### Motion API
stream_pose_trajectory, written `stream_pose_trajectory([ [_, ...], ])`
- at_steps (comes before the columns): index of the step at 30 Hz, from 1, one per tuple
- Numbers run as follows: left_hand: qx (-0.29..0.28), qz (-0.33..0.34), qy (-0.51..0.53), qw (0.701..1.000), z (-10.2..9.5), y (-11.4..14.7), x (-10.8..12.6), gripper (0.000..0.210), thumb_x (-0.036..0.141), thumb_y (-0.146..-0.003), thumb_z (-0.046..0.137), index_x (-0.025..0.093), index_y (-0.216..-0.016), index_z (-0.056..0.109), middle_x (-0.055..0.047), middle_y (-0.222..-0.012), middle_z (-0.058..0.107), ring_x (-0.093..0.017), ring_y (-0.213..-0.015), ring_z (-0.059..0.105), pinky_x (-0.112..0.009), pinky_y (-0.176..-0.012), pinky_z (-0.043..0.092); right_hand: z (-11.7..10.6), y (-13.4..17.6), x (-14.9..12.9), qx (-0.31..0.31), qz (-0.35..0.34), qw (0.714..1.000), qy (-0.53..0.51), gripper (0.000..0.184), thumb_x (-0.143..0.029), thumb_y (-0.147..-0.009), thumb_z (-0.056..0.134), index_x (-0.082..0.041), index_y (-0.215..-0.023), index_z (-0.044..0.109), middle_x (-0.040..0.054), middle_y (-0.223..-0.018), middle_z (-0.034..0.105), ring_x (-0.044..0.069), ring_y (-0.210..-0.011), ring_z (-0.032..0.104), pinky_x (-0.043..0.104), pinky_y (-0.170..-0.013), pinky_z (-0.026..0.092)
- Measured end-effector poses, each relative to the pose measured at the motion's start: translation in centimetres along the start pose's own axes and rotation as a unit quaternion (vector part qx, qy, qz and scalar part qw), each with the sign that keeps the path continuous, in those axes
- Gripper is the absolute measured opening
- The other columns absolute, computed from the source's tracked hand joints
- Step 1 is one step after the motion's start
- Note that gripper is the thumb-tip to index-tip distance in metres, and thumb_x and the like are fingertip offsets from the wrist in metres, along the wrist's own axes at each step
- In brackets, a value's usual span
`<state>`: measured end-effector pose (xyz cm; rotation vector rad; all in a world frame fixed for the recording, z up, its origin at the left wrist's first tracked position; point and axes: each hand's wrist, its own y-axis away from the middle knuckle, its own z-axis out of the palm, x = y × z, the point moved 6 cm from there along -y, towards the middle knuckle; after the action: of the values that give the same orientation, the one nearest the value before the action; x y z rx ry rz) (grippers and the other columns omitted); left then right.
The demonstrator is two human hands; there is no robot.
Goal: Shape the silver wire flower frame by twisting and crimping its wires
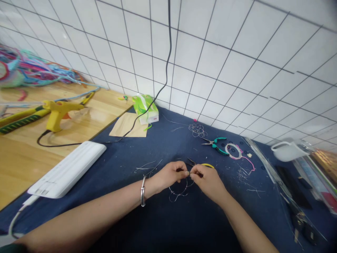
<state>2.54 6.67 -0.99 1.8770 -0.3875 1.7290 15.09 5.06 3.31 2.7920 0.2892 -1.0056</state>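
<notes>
Both hands meet over the blue cloth (184, 225) on the desk. The left hand (168, 175) pinches shut on a thin wire piece (179, 191), its loop hanging just below the fingers. The right hand (206, 181) is closed around small yellow-handled pliers (201, 166) (tips at the wire). Beyond the wire lie green-handled pliers (217, 144); far left of it, a glue gun (59, 112).

No legible text, brand, number or sign is being shown anywhere. Dark markings are being displayed on the white power strip (68, 168) at 9 o'clock and print on the green tissue pack (145, 108) at 12 o'clock, both too blurred to be read.
</notes>
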Motion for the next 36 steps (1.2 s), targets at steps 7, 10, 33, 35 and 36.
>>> stream_pose_trajectory([
  [7,0.006,-0.016,-0.004,1.0,0.2,-0.2,-0.5,0.014,0.031,-0.076,0.05,0.017,-0.075,0.052,0.003,-0.062,0.049,-0.009,-0.055,0.048,-0.02,-0.05,0.036,0.4,0.0,-0.6,0.012,-0.001,1.0,-0.015,0.008,-0.018,-0.073,0.05,-0.022,-0.072,0.057,-0.0034,-0.065,0.052,0.011,-0.062,0.046,0.022,-0.058,0.03],
  [10,0.002,-0.028,0.016,0.999,0.2,-0.3,-0.9,0.014,0.031,-0.076,0.05,0.016,-0.077,0.051,0.003,-0.063,0.051,-0.009,-0.054,0.049,-0.02,-0.049,0.036,0.7,0.1,-0.4,0.023,0.005,0.999,-0.035,0.007,-0.017,-0.073,0.051,-0.021,-0.073,0.057,-0.003,-0.067,0.052,0.011,-0.064,0.045,0.023,-0.06,0.03],
  [33,-0.032,-0.043,0.097,0.994,0.3,0.3,-0.4,0.013,0.029,-0.079,0.048,0.016,-0.078,0.047,-0.001,-0.068,0.059,-0.013,-0.064,0.058,-0.024,-0.056,0.04,2.6,0.0,1.5,0.037,0.058,0.965,-0.255,0.012,-0.029,-0.072,0.055,-0.017,-0.071,0.056,-0.0014,-0.068,0.058,0.012,-0.067,0.053,0.024,-0.063,0.04],
  [35,-0.027,-0.042,0.095,0.994,0.2,0.3,-0.2,0.013,0.029,-0.079,0.047,0.016,-0.077,0.047,-0.001,-0.068,0.059,-0.013,-0.064,0.057,-0.024,-0.056,0.041,2.7,0.0,1.4,0.04,0.058,0.965,-0.253,0.012,-0.029,-0.073,0.055,-0.017,-0.071,0.056,-0.0015,-0.068,0.058,0.012,-0.067,0.052,0.024,-0.063,0.039],
  [36,-0.024,-0.042,0.094,0.994,0.1,0.3,-0.1,0.013,0.029,-0.079,0.047,0.016,-0.077,0.048,-0.001,-0.068,0.058,-0.013,-0.064,0.057,-0.024,-0.056,0.041,2.7,0.0,1.4,0.042,0.057,0.965,-0.252,0.012,-0.029,-0.073,0.055,-0.017,-0.071,0.056,-0.0015,-0.068,0.058,0.012,-0.066,0.051,0.024,-0.062,0.039],
])
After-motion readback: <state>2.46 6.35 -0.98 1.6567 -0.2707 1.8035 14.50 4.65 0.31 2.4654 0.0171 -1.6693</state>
